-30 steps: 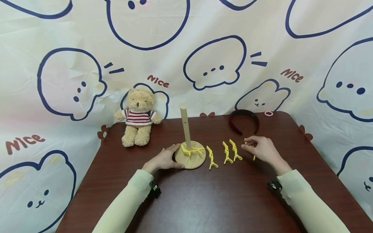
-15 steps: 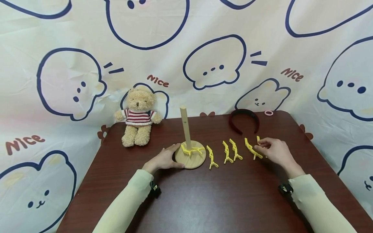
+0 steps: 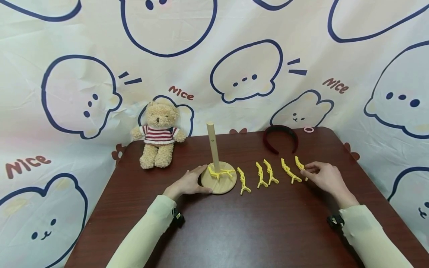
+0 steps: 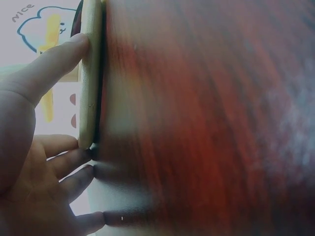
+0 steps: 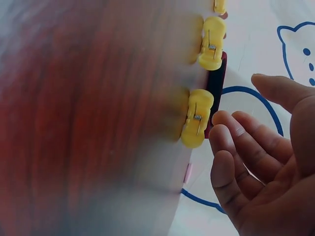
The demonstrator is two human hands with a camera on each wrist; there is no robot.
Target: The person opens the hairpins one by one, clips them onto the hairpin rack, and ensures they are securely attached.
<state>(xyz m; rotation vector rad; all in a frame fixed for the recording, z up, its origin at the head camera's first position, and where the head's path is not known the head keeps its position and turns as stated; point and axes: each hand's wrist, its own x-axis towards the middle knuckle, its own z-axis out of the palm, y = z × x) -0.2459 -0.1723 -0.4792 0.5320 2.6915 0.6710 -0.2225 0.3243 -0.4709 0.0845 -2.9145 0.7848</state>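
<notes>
A wooden stand, with an upright post [image 3: 214, 149] on a round base [image 3: 220, 188], stands left of the table's middle. My left hand [image 3: 189, 182] holds the base's edge, the thumb [image 4: 61, 56] on the rim in the left wrist view. Yellow clip-like pieces [image 3: 218, 173] lie on the base around the post's foot. Several yellow alligator hair clips lie in a row on the table, from one beside the base [image 3: 242, 182] to the rightmost clip [image 3: 298, 162]. My right hand [image 3: 326, 178] is beside that rightmost clip; the right wrist view shows a gap between its relaxed fingers and the nearest clip [image 5: 198, 118].
A dark red headband [image 3: 280, 128] lies at the back right, with a pink ring [image 3: 308, 130] near the rear edge. A teddy bear [image 3: 159, 136] in a striped sweater sits at the back left. A printed cloth [image 3: 187, 70] hangs behind the brown table [image 3: 234, 230].
My right hand has moved rightward along the row, uncovering two hair clips that it hid before, and has come away from the rightmost one. My left hand stays on the base.
</notes>
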